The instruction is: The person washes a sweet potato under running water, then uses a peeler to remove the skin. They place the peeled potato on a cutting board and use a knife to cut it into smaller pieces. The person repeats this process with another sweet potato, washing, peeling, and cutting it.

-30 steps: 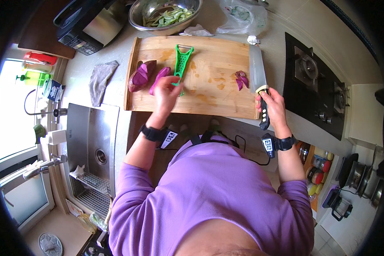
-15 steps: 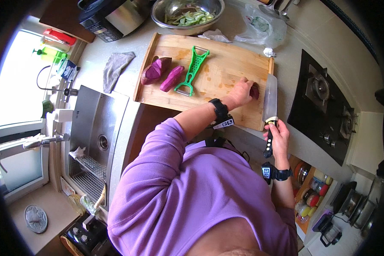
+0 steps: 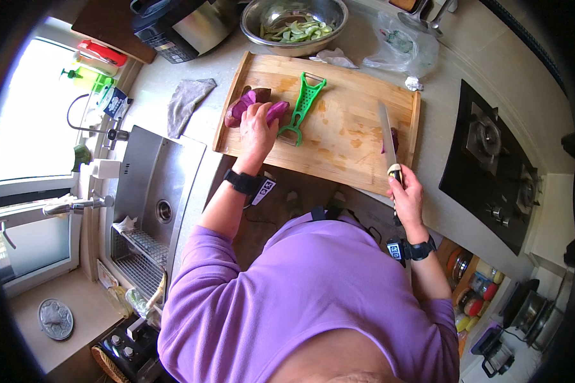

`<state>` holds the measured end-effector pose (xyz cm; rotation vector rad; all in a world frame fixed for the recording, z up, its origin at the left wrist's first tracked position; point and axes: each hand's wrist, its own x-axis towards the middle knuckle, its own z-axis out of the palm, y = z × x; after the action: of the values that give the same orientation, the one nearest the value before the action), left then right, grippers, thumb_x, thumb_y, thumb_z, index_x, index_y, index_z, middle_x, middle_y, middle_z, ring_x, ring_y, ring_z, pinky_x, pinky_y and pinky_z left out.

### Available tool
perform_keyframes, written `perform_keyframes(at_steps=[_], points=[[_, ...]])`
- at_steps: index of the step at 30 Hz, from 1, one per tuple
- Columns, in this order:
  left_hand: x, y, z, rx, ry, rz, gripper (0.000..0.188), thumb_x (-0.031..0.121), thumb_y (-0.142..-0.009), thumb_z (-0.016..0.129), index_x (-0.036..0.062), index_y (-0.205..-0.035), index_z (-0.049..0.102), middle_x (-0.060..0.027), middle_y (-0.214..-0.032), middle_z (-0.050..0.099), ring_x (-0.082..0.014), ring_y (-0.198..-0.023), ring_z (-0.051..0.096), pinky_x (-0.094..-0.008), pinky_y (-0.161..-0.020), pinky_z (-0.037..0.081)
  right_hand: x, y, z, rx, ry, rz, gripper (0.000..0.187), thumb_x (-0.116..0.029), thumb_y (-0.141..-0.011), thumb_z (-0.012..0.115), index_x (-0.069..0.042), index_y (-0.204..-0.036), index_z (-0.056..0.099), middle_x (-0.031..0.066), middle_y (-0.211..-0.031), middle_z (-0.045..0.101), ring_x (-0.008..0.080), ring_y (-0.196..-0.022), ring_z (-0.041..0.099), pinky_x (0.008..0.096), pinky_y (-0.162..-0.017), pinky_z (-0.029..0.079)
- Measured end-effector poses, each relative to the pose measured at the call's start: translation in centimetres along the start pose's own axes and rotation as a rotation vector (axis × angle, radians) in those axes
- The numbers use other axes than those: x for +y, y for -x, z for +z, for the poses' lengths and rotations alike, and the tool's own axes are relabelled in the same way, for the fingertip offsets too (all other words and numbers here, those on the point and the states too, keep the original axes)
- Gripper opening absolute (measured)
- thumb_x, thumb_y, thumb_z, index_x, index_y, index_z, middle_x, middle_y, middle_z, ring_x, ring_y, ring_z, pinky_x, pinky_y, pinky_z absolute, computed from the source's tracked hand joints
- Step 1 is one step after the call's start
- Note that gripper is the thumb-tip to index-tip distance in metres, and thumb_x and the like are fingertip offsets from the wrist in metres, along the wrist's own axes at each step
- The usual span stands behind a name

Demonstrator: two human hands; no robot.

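Observation:
My left hand (image 3: 257, 131) has its fingers curled onto a peeled purple sweet potato piece (image 3: 277, 112) at the board's left side. Right beside it lie more purple sweet potato chunks (image 3: 235, 113), partly with brown skin. My right hand (image 3: 406, 191) grips a kitchen knife (image 3: 388, 135) by its black handle, the blade pointing away over the board. Next to that blade, a small dark purple sweet potato piece (image 3: 394, 139) is partly hidden. A green peeler (image 3: 307, 101) rests on the wooden cutting board (image 3: 345, 102), close to my left hand.
Behind the board stand a metal bowl (image 3: 249, 29) of green slices and a cooker (image 3: 201, 32). A plastic bag (image 3: 402, 48) lies back right, with a black gas stove (image 3: 466, 179) to the right. At left are a grey cloth (image 3: 188, 105) and a steel sink (image 3: 140, 166).
My left hand has left the dark piece on the right and moved left to the peeled pieces. The knife has shifted from the board's right edge onto the board.

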<state>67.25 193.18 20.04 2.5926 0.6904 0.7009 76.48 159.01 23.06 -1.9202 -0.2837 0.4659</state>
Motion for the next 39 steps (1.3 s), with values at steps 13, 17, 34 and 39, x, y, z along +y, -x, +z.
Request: perform_keyframes(at_steps=[13,17,34,39], points=[[-1.8,0.0,0.6,-0.250,0.036,-0.156,0.051,0.020,-0.073,0.071,0.0052,-0.118,0.053,-0.0197,-0.098,0.061,-0.0338,-0.087,0.062,-0.0416,-0.075,0.050,0.6,-3.0,4.2,0.065,0.571,-0.325,0.047,-0.005,-0.073,0.066,-0.003,-0.118,0.051,0.0202,-0.102,0.059,0.0375,-0.094,0.057,0.0422,-0.081,0.046],[-1.8,0.1,-1.3,-0.433,1.152,-0.519,0.041,0.010,-0.087,0.060,-0.0023,-0.125,0.048,-0.0037,-0.106,0.062,-0.0112,-0.092,0.058,-0.0265,-0.082,0.048,1.0,-3.3,4.4,0.117,0.688,-0.385,0.050,-0.003,-0.070,0.068,-0.005,-0.117,0.052,0.0177,-0.099,0.057,0.0369,-0.093,0.055,0.0438,-0.081,0.044],[1.5,2.5,-2.3,-0.651,1.896,-0.282,0.051,0.006,-0.080,0.066,0.0070,-0.127,0.046,-0.0066,-0.121,0.054,-0.0203,-0.114,0.050,-0.0368,-0.097,0.041,1.0,-4.6,4.4,0.060,0.763,-0.301,0.046,-0.007,-0.073,0.063,-0.007,-0.118,0.051,0.0203,-0.098,0.059,0.0397,-0.091,0.057,0.0443,-0.078,0.046],[3.6,3.2,-1.2,-0.888,1.977,-0.480,0.049,0.024,-0.087,0.059,0.0035,-0.128,0.044,-0.0112,-0.121,0.054,-0.0236,-0.115,0.050,-0.0372,-0.093,0.043,-0.4,-3.0,2.4,0.025,0.410,-0.137,0.039,-0.014,-0.079,0.053,0.000,-0.116,0.051,0.0239,-0.101,0.060,0.0410,-0.095,0.057,0.0425,-0.081,0.045]])
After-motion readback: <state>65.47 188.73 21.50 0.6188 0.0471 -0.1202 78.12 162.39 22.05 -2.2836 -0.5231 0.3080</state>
